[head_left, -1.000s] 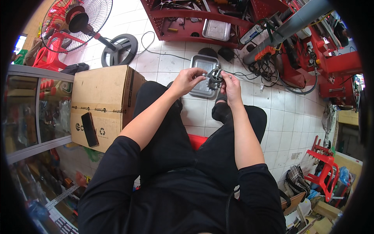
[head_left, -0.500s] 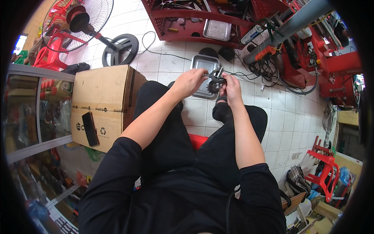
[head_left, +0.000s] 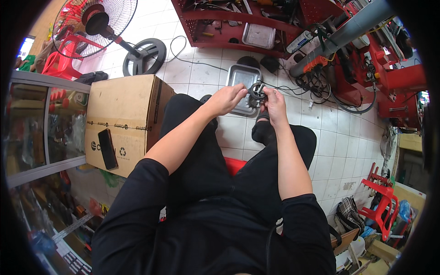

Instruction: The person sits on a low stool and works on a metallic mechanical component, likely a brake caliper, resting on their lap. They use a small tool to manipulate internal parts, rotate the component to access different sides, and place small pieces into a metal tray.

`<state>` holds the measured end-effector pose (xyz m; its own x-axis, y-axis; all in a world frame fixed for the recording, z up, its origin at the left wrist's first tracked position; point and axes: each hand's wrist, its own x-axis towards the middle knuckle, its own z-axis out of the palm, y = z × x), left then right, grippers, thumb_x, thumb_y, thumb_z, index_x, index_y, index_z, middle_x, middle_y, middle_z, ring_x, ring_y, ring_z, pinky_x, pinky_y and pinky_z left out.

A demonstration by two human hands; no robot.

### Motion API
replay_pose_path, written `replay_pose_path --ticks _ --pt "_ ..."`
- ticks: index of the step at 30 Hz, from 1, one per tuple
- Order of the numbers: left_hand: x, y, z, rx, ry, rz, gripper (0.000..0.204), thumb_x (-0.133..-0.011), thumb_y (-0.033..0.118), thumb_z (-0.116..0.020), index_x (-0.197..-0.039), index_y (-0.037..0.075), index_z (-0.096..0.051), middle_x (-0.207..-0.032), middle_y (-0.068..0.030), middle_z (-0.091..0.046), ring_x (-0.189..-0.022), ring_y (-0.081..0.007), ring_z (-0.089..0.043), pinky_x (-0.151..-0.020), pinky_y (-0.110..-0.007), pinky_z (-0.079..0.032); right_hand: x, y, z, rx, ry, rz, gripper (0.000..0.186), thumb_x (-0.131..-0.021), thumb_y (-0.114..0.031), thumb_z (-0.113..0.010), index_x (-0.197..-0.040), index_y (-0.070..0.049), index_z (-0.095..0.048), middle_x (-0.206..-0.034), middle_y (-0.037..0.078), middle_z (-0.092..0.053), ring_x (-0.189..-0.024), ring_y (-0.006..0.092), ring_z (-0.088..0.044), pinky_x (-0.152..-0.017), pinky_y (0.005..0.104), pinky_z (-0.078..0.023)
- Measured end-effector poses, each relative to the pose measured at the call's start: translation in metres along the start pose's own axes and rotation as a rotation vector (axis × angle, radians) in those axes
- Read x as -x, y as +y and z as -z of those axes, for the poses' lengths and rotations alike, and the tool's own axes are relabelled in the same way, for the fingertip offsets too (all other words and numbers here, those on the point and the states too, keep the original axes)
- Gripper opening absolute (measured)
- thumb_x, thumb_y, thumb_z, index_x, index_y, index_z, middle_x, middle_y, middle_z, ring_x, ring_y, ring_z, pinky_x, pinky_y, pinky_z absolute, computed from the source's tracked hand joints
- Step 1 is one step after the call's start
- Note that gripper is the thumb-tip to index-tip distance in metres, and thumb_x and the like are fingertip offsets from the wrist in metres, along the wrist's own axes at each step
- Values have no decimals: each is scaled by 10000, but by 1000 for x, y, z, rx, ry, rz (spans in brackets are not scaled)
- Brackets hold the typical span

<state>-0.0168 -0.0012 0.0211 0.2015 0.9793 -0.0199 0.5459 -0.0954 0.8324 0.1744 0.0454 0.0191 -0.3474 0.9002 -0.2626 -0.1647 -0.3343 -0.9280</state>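
Between my hands is a dark, round metal assembly (head_left: 257,93) with a toothed edge and silvery pieces. My right hand (head_left: 275,103) grips it from the right, thumb near the top. My left hand (head_left: 229,100) is just left of it, fingers pinched on something small that I cannot make out at its edge. Below them on the tiled floor lies a shallow metal tray (head_left: 236,72), partly hidden by my hands and the part.
A cardboard box (head_left: 117,103) with a phone (head_left: 107,149) stands left, beside a glass cabinet (head_left: 27,123). Ahead are a standing fan (head_left: 96,22), red tool cart (head_left: 201,32) and cables. A red machine (head_left: 398,78) is right, red plastic stools (head_left: 380,206) lower right.
The round part has turned slightly in my fingers, and both hands have shifted a little. The whole view has moved slightly.
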Motion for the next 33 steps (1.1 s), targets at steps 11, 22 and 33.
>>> replay_pose_path --ticks 11,22,33 --pt "2 13 5 181 143 -71 488 -771 247 -703 -1173 36 -527 -878 -86 -590 -761 -178 -558 -689 -303 -444 -3 -1 5 -9 10 6 263 -890 -276 -575 -805 -28 -553 -632 26 -558 -431 90 -468 -400 221 -360" --pt "-4 4 2 96 286 -282 227 -740 174 -683 -948 84 -661 -1146 -167 -528 -1013 -300 -561 -837 -370 -460 -5 18 -1 218 -10 -8 275 -862 -294 -620 -816 -29 -565 -579 2 -531 -436 73 -482 -407 219 -371" --pt "-3 4 0 -141 210 -106 220 -665 161 -707 -845 33 -700 -945 -132 -651 -904 -293 -614 -803 -368 -481 2 13 -18 561 30 -24 423 -851 -371 -614 -873 50 -597 -560 99 -566 -444 143 -546 -440 288 -430"
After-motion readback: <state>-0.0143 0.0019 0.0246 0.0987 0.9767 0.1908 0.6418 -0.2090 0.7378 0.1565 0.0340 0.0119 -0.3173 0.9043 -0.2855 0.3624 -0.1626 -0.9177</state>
